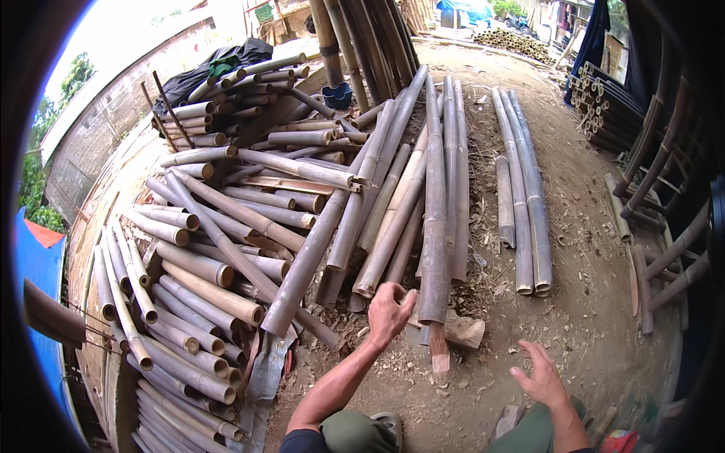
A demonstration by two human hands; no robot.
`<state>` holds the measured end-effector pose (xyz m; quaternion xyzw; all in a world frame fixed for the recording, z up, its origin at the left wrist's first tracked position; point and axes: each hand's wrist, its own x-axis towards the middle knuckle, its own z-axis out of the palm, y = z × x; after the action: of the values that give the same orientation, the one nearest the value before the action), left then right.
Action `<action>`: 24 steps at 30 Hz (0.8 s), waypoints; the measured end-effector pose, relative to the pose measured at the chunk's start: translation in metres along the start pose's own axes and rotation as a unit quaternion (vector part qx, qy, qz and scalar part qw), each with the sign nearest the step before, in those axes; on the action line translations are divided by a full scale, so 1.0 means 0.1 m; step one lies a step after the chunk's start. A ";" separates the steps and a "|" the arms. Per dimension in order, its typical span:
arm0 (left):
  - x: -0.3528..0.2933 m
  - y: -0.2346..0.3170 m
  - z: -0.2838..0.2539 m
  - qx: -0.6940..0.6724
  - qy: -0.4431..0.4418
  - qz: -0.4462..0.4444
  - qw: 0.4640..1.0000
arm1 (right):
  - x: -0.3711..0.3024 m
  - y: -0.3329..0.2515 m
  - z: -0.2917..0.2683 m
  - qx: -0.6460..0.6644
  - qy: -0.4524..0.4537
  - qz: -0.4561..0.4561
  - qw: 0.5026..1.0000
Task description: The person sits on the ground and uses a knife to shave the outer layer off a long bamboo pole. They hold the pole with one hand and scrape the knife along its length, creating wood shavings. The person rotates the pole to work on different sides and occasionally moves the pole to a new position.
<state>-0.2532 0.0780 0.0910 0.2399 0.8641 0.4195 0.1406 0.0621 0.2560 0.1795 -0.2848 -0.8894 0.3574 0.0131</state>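
Note:
My left hand (pixel 391 311) is just left of the near end of a long grey-brown bamboo pole (pixel 434 249), fingers half curled and nothing visible in them. Part of its fingers is turned away from view. My right hand (pixel 542 377) hovers over the dirt to the right, fingers spread, holding nothing. The pole's near end lies by a pale wood block (pixel 464 331). From beneath that end sticks out a flat reddish-brown piece of wood (pixel 439 349) with a paler tip. More bamboo poles (pixel 393 234) lie alongside on the left.
A large bamboo stack (pixel 204 302) fills the left side. Several poles (pixel 522 196) lie apart on the right. Upright poles (pixel 370 45) and a dark blue bucket (pixel 337 96) stand behind. Bamboo frames (pixel 664 174) line the right edge. Wood chips litter the dirt ground (pixel 589 302).

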 end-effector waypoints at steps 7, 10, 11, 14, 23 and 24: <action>0.49 -0.68 0.43 0.027 -0.059 -0.178 0.982 | -0.07 0.23 0.41 -0.006 -0.109 -0.016 0.994; 0.51 -0.38 0.45 0.130 -0.119 -0.142 0.974 | -0.19 0.30 0.33 0.007 -0.143 0.042 0.989; 0.47 -0.40 0.51 0.138 -0.114 -0.144 0.973 | -0.20 0.28 0.32 0.025 -0.151 0.040 0.987; 0.46 -0.56 0.72 0.071 -0.112 -0.138 0.981 | -0.20 0.24 0.31 0.043 -0.160 0.022 0.986; -0.58 -0.45 0.68 -0.648 -0.422 -0.244 0.585 | 0.27 0.26 -0.16 0.285 -0.251 0.012 0.925; -0.77 -0.21 0.65 -0.604 -0.431 -0.256 0.619 | 0.39 0.31 -0.13 0.320 -0.264 0.016 0.910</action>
<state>-0.1655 0.0687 0.0384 0.0231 0.2825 0.6424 0.7121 0.0478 0.3027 0.1623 -0.1743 -0.6934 0.6854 -0.1376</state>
